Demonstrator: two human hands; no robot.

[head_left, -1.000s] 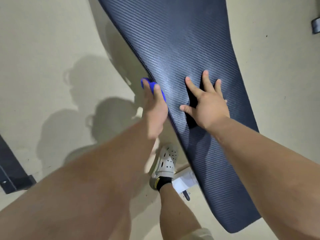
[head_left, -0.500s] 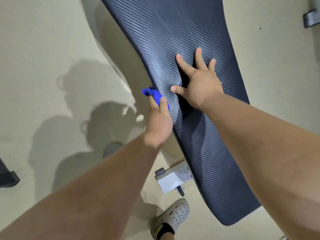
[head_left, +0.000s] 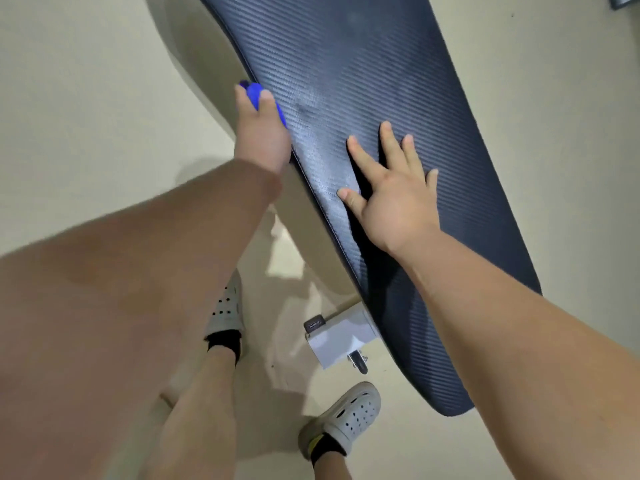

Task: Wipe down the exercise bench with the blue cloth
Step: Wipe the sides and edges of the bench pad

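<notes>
The exercise bench pad (head_left: 363,64) is dark blue-black with a ribbed weave and runs from the top of the view down to the lower right. My left hand (head_left: 259,133) grips the bunched blue cloth (head_left: 258,95) and presses it against the pad's left edge. Only a bit of the cloth shows past my fingers. My right hand (head_left: 391,188) lies flat on the pad with its fingers spread, to the right of and a little nearer than the left hand.
A white metal bracket with a small wheel (head_left: 341,337) sticks out under the pad's near end. My two feet in white perforated clogs (head_left: 346,414) (head_left: 227,310) stand on the beige floor beside it. A grey object (head_left: 625,1) sits at the top right corner.
My left hand has slid the cloth further up the pad's left edge. My right hand sits lower on the pad than half a second ago. Both feet have shifted.
</notes>
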